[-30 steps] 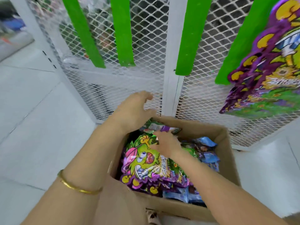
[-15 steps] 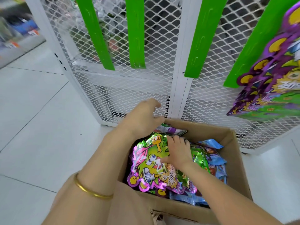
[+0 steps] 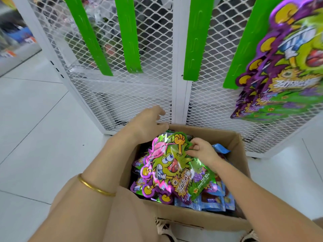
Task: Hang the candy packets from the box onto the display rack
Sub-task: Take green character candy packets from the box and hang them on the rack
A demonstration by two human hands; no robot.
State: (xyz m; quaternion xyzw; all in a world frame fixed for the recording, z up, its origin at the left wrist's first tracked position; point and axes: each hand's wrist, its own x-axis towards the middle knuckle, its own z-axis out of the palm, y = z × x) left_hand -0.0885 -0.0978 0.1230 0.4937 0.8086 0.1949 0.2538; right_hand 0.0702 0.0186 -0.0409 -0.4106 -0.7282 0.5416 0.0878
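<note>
The display rack (image 3: 122, 95) stands behind, its white mesh carrying bare green strips (image 3: 130, 41). Below it, the left hand (image 3: 148, 124) reaches over the far-left corner of the carton with loosely curled fingers; we cannot tell whether they hold anything. The top candy packet (image 3: 167, 170) lies tilted on the pile, and the right hand (image 3: 202, 151) pinches its upper edge between thumb and fingertips. The box (image 3: 239, 154) sits on the floor, just in front of the rack. Hung packets (image 3: 288, 75) fill the far-right strip. We judge this the pick-up step. The next move calls for lifting the packet clear and threading its top onto a free strip.
</note>
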